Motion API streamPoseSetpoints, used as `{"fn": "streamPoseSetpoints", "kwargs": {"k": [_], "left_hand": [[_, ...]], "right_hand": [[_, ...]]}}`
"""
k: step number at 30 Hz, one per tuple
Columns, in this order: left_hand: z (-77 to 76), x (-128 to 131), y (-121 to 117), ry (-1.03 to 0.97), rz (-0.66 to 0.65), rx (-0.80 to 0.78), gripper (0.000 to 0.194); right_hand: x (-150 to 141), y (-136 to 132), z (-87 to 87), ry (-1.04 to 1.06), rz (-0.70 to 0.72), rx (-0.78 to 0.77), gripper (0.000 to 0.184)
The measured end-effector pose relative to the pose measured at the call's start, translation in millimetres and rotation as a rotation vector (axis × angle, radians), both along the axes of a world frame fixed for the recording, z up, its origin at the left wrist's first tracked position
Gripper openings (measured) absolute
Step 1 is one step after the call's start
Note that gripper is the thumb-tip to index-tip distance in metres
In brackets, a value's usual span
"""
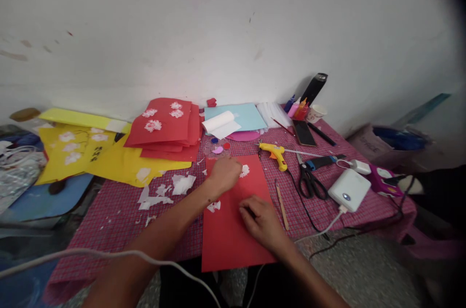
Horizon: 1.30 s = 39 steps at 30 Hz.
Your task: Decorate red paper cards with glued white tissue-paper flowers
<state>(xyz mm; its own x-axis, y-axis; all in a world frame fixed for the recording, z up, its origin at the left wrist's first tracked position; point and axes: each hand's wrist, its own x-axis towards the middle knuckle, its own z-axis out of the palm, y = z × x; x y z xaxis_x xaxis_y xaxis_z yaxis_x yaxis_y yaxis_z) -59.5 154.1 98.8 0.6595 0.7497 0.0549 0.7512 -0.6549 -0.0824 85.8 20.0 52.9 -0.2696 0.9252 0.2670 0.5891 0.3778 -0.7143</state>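
Note:
A red paper sheet (233, 245) lies lengthwise in front of me, its near end over the table's edge. Near its top sits a small white crumpled-paper flower (244, 170). My left hand (225, 175) is closed at the sheet's upper left, knuckles up, beside that flower; its fingertips are hidden. Lower down, my right hand (262, 223) rests on the sheet with fingers curled in towards the thumb; whatever they hold, if anything, is too small to make out. White paper scraps (214, 206) lie at the sheet's left edge.
Torn white paper (183, 184) and red sheets with white flowers (160, 126) are on the left. To the right lie a yellow glue gun (276, 153), a wooden stick (282, 207), black scissors (309, 181) and a white power bank (350, 189). Cables cross the front.

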Motion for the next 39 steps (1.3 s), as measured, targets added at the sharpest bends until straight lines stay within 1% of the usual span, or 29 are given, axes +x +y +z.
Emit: {"fn": "streamPoseSetpoints", "kwargs": {"k": [10, 16, 19, 22, 25, 28, 30, 35, 39], "left_hand": [[4.3, 4.0, -0.3, 0.019, -0.019, 0.000, 0.020], [5.9, 3.7, -1.3, 0.012, 0.025, -0.030, 0.022], [12.3, -6.4, -3.0, -0.025, 0.074, -0.046, 0.023], [21.1, -27.3, -6.0, -0.101, 0.135, -0.071, 0.024], [26.2, -51.2, -11.2, -0.144, 0.154, -0.200, 0.023], [24.2, -67.6, -19.7, -0.186, 0.117, -0.327, 0.022], [20.5, -72.4, -26.8, -0.197, 0.101, -0.360, 0.021], [11.6, -70.7, -41.1, -0.113, 0.126, -0.267, 0.018], [5.4, -65.9, -44.4, -0.063, 0.151, -0.219, 0.020]], "right_hand": [[0.6, -0.5, 1.1, -0.003, 0.002, -0.004, 0.012], [0.9, -0.5, -0.2, -0.005, -0.001, 0.004, 0.012], [0.6, -1.5, 2.2, -0.010, -0.009, 0.004, 0.013], [0.4, -2.0, 4.9, -0.006, -0.002, -0.002, 0.013], [0.1, -1.7, 6.2, -0.008, 0.000, -0.010, 0.013], [-0.4, -1.6, 6.0, -0.015, -0.007, -0.010, 0.013], [-0.9, -1.9, 5.7, -0.012, -0.006, -0.009, 0.014], [-1.4, -2.4, 4.6, -0.015, -0.008, -0.004, 0.013], [-1.0, -2.2, 3.8, -0.017, -0.006, 0.003, 0.013]]}}
